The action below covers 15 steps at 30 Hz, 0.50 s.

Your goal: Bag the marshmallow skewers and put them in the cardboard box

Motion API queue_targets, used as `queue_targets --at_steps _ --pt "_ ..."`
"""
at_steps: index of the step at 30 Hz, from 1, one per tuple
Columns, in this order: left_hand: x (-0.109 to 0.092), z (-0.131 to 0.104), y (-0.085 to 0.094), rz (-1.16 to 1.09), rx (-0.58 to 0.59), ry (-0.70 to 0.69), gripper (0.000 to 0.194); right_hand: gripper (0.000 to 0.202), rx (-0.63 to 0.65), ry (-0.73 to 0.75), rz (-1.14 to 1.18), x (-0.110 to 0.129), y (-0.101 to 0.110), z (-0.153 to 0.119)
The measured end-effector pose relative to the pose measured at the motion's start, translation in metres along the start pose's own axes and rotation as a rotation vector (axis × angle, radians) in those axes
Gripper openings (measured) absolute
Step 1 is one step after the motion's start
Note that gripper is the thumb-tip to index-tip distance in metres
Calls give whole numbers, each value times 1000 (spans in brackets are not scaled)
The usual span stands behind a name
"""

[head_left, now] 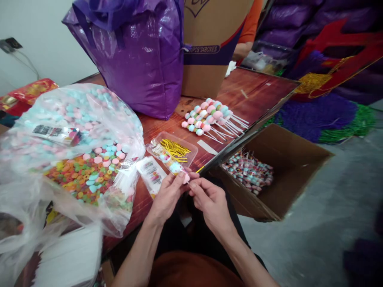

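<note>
Head view: left hand (167,195) and right hand (209,199) both pinch a wrapped candy stick (170,161) just in front of the tray of gold ties (176,149). Bare candy sticks (209,115) lie behind the tray on the surface (257,91); open box (269,171) right.

A wooden table (254,89) carries candy skewers (211,115) and a purple bag (140,59).

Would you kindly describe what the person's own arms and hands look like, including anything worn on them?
Both forearms are bare: no sleeves reach the wrists. The left hand and right hand wear no gloves, and no rings, watch or bracelets show. The fingernails look short and unpainted, so far as the picture tells.
</note>
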<state>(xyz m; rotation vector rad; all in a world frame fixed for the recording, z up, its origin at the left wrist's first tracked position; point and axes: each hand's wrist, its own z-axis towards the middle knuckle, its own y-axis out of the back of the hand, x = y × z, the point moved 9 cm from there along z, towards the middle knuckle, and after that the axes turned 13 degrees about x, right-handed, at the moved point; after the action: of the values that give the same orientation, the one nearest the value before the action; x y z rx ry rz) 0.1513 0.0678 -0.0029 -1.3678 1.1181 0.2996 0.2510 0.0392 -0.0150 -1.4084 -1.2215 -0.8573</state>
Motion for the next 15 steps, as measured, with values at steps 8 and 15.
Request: queue_targets --at_steps 8,15 --pt "-35 1 19 -46 -196 -236 31 24 -39 178 -348 23 -6 -11" --pt "-6 2 8 -113 -186 -154 33 22 -84 105 -119 10 -17 -2"
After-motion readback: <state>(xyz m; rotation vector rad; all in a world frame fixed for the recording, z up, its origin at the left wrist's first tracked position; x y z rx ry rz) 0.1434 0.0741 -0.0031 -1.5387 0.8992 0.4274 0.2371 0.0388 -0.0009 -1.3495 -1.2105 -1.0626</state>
